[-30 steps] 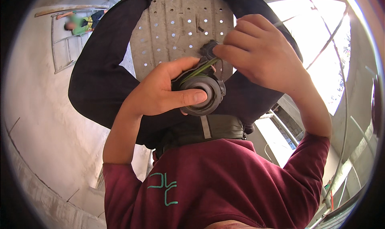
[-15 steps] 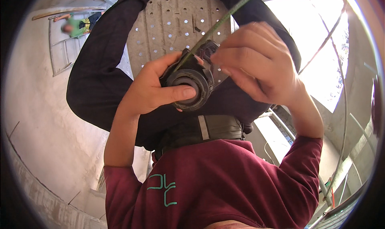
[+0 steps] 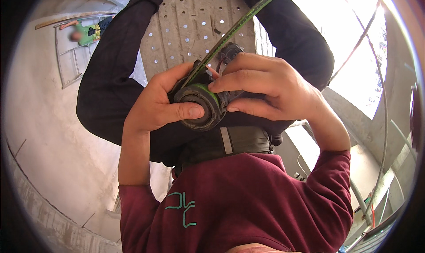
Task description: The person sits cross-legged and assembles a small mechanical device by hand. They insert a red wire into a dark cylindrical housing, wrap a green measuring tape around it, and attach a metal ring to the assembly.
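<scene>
In front of my waist is a round black device [image 3: 214, 107] with thick ridged rings and a green band; its exact kind I cannot make out. My left hand [image 3: 161, 100] is wrapped round its left side, thumb lying across the round face. My right hand [image 3: 270, 87] grips the right side, fingertips near the green band and thumb low on the rim. A clear plastic part [image 3: 232, 51] shows behind the right fingers. From the device a long green strip with dark marks [image 3: 239, 27] runs up and to the right, past the top edge.
My dark-trousered legs bend around a perforated metal platform [image 3: 190, 27]. At far left, a person in green [image 3: 84, 34] is by a metal frame [image 3: 71, 60]. A bright opening [image 3: 349, 45] lies right, with a hanging cable [image 3: 383, 93] and metal poles [image 3: 361, 204] nearby.
My right hand has come down and left onto the device, its fingers now touching it. The device has shifted slightly left and down in my left hand. The strip shows more of its marked face.
</scene>
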The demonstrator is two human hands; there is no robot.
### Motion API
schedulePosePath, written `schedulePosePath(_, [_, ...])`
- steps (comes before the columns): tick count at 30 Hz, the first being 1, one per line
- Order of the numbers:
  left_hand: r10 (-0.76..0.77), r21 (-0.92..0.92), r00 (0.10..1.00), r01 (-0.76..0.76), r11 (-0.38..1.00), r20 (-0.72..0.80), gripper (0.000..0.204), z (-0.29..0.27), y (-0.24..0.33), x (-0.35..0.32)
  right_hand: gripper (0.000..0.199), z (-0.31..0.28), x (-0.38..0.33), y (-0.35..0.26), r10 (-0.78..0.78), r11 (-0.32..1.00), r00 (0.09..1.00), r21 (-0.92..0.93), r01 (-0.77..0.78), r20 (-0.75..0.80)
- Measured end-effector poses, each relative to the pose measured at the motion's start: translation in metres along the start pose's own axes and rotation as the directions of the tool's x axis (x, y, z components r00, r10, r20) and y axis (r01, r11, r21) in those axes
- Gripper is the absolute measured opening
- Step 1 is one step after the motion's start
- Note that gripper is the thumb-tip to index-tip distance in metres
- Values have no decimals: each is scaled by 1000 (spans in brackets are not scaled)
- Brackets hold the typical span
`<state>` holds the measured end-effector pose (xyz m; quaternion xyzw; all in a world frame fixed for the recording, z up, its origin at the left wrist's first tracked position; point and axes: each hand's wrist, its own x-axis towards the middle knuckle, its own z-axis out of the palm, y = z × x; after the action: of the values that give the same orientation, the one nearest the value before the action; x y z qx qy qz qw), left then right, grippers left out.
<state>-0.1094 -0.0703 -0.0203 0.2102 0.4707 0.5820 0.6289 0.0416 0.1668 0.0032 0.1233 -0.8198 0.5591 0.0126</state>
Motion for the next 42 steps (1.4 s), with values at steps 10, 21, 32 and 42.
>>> schedulePosePath(10, [-22,5,1000,22,1000,18,65,0,-4,2,33,1,-3,2,3,990,1000,138,-2,-8])
schedulePosePath(21, [13,30,999,-12,999,-38,66,-2,-3,2,44,10,0,-11,23,981,998,-193,-33,-56])
schedulePosePath(32, [-15,-44,999,13,999,-33,63,2,-1,1,41,18,-1,-4,-98,981,978,-183,64,-184])
schedulePosePath(42, [5,-75,999,-9,997,-45,57,7,-1,2,38,25,-7,8,-175,965,950,-234,114,-259])
